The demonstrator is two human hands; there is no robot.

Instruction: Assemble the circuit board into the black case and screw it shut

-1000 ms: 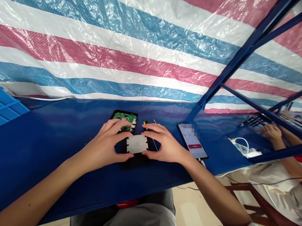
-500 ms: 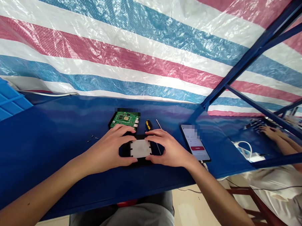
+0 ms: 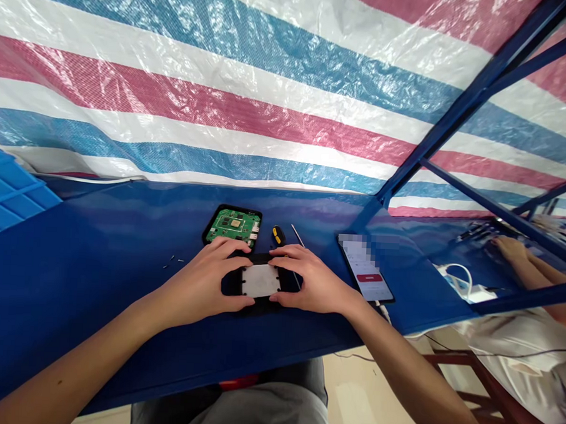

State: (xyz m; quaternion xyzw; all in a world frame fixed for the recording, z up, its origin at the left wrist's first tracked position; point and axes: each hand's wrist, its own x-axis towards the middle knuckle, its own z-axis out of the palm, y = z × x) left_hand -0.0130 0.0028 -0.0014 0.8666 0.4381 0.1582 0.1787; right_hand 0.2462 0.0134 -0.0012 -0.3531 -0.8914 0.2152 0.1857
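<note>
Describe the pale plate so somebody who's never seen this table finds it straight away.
On the blue table, look between the left hand and the right hand. There is the plate, nearer the table's front edge than the green board. Pale and plain, with dark marks at both ends, it shows none of the board's chips.

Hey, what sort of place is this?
Probably a shared electronics workbench: a green circuit board and a black-and-yellow tool handle lie on a blue tabletop, with another person's hand visible farther right.
</note>
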